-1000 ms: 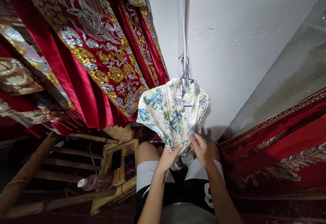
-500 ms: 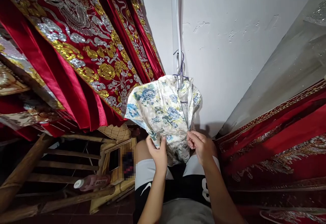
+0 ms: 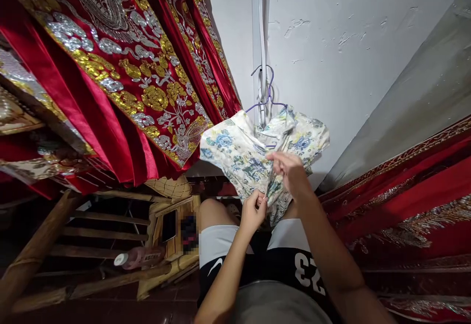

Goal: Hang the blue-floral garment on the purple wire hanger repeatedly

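A short-sleeved floral shirt (image 3: 252, 164), cream with blue flowers, hangs by its shoulders on a purple hanger (image 3: 270, 99). Its front is partly open at the neck. With thumb and fingers pinched together, my left hand (image 3: 254, 208) grips the front edge low on the shirt. Higher up, my right hand (image 3: 291, 171) is at the opening edge below the collar, fingers curled and slightly blurred, seemingly pinching the cloth. The shirt's lower part bunches between my knees, partly hidden by my hands.
A white strap (image 3: 262, 34) hangs down the wall above the hanger. Red sequinned cloth (image 3: 147, 83) drapes at left, and more red beaded fabric (image 3: 405, 206) at right. On a bamboo seat (image 3: 110, 284) lie a pink bottle (image 3: 142, 257) and a dark phone (image 3: 170, 225).
The shirt has turned to face me more squarely, both sleeves now showing. My left hand has moved right and closed on the front edge. My right hand has risen towards the collar.
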Tool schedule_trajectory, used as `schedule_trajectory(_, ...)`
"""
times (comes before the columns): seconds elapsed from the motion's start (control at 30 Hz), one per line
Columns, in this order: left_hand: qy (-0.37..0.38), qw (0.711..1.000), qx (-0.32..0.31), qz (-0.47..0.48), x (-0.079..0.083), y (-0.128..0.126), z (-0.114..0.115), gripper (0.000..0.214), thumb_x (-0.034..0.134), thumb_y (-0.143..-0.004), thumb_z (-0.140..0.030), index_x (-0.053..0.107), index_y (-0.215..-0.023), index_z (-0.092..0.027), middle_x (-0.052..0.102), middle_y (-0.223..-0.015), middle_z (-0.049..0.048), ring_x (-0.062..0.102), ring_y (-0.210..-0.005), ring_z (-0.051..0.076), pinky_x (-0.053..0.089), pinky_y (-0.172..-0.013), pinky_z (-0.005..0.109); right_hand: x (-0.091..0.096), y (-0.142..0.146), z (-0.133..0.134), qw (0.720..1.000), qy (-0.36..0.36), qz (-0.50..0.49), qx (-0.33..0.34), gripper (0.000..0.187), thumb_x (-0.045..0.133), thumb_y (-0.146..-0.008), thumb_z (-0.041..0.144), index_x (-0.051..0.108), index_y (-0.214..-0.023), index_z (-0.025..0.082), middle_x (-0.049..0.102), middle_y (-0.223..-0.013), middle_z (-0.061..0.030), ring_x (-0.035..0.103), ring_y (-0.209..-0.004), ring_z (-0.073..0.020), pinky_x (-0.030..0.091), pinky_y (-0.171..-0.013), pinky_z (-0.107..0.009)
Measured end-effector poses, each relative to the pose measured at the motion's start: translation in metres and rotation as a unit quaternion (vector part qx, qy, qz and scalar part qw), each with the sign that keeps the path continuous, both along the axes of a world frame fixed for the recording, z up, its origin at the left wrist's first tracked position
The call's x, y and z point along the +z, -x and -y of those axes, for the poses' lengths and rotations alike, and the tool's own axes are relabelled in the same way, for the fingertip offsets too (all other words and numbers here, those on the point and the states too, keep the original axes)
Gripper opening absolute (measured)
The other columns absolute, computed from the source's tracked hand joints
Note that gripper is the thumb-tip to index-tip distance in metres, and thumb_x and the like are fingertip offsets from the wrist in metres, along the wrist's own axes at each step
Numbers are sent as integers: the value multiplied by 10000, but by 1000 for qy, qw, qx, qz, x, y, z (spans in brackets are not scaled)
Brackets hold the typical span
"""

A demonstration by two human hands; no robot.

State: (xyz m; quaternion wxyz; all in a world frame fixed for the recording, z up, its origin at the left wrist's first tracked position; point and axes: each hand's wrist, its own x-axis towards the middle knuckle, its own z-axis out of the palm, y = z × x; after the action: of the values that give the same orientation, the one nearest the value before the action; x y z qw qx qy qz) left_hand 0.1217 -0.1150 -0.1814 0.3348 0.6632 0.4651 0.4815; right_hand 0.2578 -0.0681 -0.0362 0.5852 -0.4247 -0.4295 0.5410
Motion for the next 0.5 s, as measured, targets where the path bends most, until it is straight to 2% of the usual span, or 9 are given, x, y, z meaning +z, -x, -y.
schedule_trajectory(0.07, 9, 999, -2, -33, -6, 2, -4, 214, 528, -951, -303, 464, -767, -215, 496, -666, -37, 482, -615, 131, 369, -628, 238, 30, -2, -23, 999, -30, -14, -14, 297, 800, -762, 407, 692, -673, 145, 481, -465, 44, 332, -406, -56, 211, -401, -226)
schedule_trajectory(0.13, 15, 996, -16, -83, -7, 4, -7, 205, 514, -947, -283, 458, -761, -217, 498, -656, -36, 485, -610, 136, 362, -633, 244, 53, -1, -37, 997, -68, -32, -26, 284, 781, -803, 388, 695, -698, 138, 479, -471, 48, 336, -404, -49, 205, -397, -215)
schedule_trajectory(0.23, 8, 988, -58, -146, 8, 10, -14, 154, 522, -937, -245, 523, -787, -210, 562, -677, -19, 528, -636, 149, 377, -649, 256, 63, 1, -39, 994, -101, -39, -20, 276, 752, -843, 388, 691, -723, 146, 478, -479, 52, 355, -403, -48, 219, -394, -203)
schedule_trajectory(0.33, -67, 991, -49, -109, 52, 17, -30, 108, 554, -962, -250, 645, -986, -196, 661, -812, 22, 609, -754, 169, 450, -741, 275, 54, 4, -31, 994, -106, -17, -3, 288, 733, -848, 419, 688, -724, 163, 495, -480, 46, 378, -402, -55, 229, -393, -199)
schedule_trajectory(0.43, -211, 976, 36, -35, 116, 22, -53, 307, 535, -1022, -311, 634, -1292, -201, 692, -908, 44, 609, -766, 161, 486, -777, 290, 46, 8, -25, 993, -120, 7, 17, 301, 718, -842, 443, 676, -697, 183, 499, -467, 44, 389, -405, -66, 247, -403, -202)
schedule_trajectory(0.5, -286, 956, 40, -46, 155, 24, -69, 340, 526, -1038, -323, 624, -1342, -206, 702, -970, 48, 606, -766, 149, 493, -783, 293, 46, 10, -24, 990, -136, 20, 30, 309, 706, -845, 449, 662, -678, 192, 492, -461, 45, 386, -407, -70, 260, -416, -206)
